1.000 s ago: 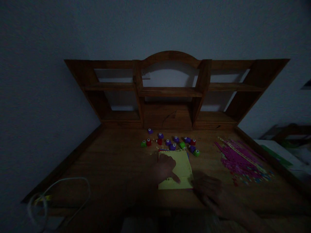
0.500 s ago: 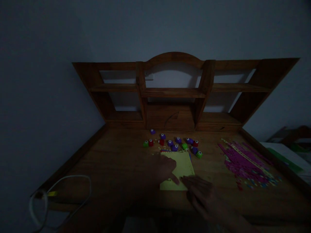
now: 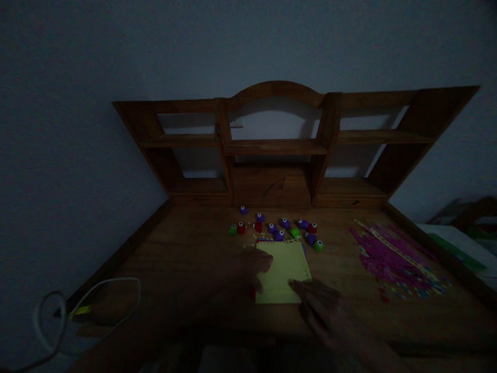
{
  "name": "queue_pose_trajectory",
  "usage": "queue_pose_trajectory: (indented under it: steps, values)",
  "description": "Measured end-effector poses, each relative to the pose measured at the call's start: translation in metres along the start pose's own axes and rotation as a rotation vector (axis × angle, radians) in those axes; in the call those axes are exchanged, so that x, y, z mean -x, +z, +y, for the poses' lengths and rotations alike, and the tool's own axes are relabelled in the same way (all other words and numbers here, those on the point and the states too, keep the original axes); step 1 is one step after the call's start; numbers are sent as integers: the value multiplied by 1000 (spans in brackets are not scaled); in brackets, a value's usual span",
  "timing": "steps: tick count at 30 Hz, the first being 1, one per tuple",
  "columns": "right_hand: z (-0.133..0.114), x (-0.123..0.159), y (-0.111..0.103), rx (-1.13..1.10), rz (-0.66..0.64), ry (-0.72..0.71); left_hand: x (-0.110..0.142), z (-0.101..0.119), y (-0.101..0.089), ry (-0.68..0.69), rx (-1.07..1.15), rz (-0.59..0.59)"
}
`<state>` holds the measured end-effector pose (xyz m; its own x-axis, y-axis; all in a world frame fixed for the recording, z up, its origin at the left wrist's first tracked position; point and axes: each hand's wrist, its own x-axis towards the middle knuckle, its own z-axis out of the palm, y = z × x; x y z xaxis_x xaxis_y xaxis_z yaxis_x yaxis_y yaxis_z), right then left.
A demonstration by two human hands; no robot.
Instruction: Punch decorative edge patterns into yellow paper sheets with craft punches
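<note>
A yellow sheet [image 3: 285, 269] with a notched top edge lies on the wooden desk, with bits of blue and red showing from beneath it. My left hand [image 3: 254, 267] is over its left edge, thumb spread apart from the fingers; dim light and blur hide finer detail. At the lower right corner, my right hand [image 3: 320, 305] rests with extended fingers, the tips touching the sheet. Just beyond the sheet are several small purple, red and green pieces with eyes, among them a purple one [image 3: 279, 235] and a green one [image 3: 318, 245].
Pink strips [image 3: 388, 256] and small coloured scraps are heaped on the right of the desk [image 3: 174, 248]. A wooden shelf unit [image 3: 272, 186] stands along the back. A white cable [image 3: 112, 280] loops at the lower left. Tiny pale scraps lie near the eyed pieces.
My left hand has slid left across the yellow sheet to its left edge, uncovering more of the middle. My right hand stays at nearly the same spot.
</note>
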<state>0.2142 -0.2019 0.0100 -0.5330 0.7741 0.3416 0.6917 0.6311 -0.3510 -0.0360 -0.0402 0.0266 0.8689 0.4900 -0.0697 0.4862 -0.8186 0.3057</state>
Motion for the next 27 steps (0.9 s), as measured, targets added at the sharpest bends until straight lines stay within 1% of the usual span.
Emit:
queue_pose_trajectory:
  steps: [1,2,3,4,5,6,7,9,10,11,12,13,15,16,18,20,23,27]
  values:
    - [1,0,1,-5,9,0,0,-4,-4,54,17,-135]
    - [2,1,1,-8,18,0,1,-7,-9,80,37,-237]
    - [3,1,1,-7,30,-3,3,-9,-14,88,69,-270]
    - [3,2,1,-4,47,-7,8,-9,-19,83,112,-263]
    - [4,3,0,4,66,-14,16,-7,-22,58,165,-213]
    - [4,4,-2,14,84,-23,26,-2,-24,15,212,-122]
    - [3,5,-5,25,95,-34,37,5,-23,-33,228,15]
    - [-1,5,-11,42,89,-64,63,26,-16,-95,196,257]
    - [-3,5,-14,46,71,-84,74,39,-9,-103,161,321]
    - [-5,3,-16,48,42,-104,83,51,-2,-67,120,307]
    - [-8,1,-18,49,4,-123,90,63,7,18,78,288]
    - [-10,-1,-19,51,-41,-142,95,73,15,102,27,240]
    - [-13,-5,-18,52,-120,-174,96,87,29,166,-41,202]
    - [-13,-6,-16,53,-153,-178,94,90,35,163,-62,202]
    - [-13,-6,-13,51,-189,-162,90,91,42,143,-84,213]
    - [-13,-4,-12,52,-217,-119,88,89,45,126,-91,228]
    - [-13,-2,-12,50,-226,-89,88,85,45,133,-83,244]
    - [-15,-2,-8,65,-206,-77,87,84,44,157,-63,230]
